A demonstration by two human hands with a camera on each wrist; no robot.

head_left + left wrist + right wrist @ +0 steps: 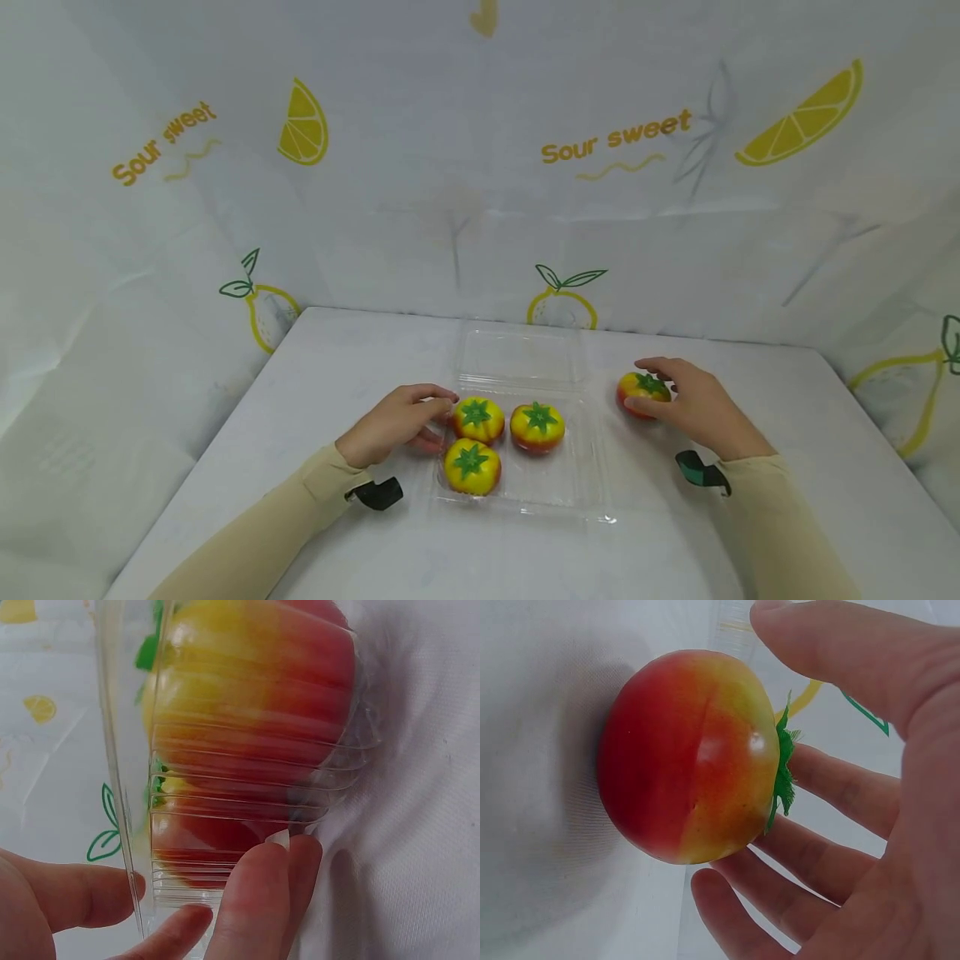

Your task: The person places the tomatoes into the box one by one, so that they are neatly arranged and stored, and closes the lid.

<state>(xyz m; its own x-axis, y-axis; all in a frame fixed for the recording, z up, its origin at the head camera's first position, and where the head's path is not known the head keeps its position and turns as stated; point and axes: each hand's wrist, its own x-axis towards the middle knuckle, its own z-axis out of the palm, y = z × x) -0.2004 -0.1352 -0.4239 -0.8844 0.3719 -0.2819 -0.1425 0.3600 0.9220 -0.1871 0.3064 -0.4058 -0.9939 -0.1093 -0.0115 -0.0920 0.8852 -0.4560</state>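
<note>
A clear plastic clamshell box (pixel 551 479) lies with its lid (pixel 521 354) folded back. Inside are three red-and-yellow tomatoes with green leaf tops: a back-left one (pixel 478 419), a front-left one (pixel 472 467) and a back-right one (pixel 537 427). My left hand (pixel 397 423) rests at the box's left side, its fingertips (pixel 255 885) at the ribbed wall and rim. Right of the box, another tomato (pixel 690 757) sits on the table. Around it, my right hand (pixel 693 406) has thumb and fingers spread, the thumb apart from its skin in the right wrist view.
The front-right part of the box holds no tomato. A white cloth covers the table (pixel 337 358), and a white curtain (pixel 420 167) printed with lemons hangs behind and at both sides. Dark straps (pixel 378 494) hang at both wrists.
</note>
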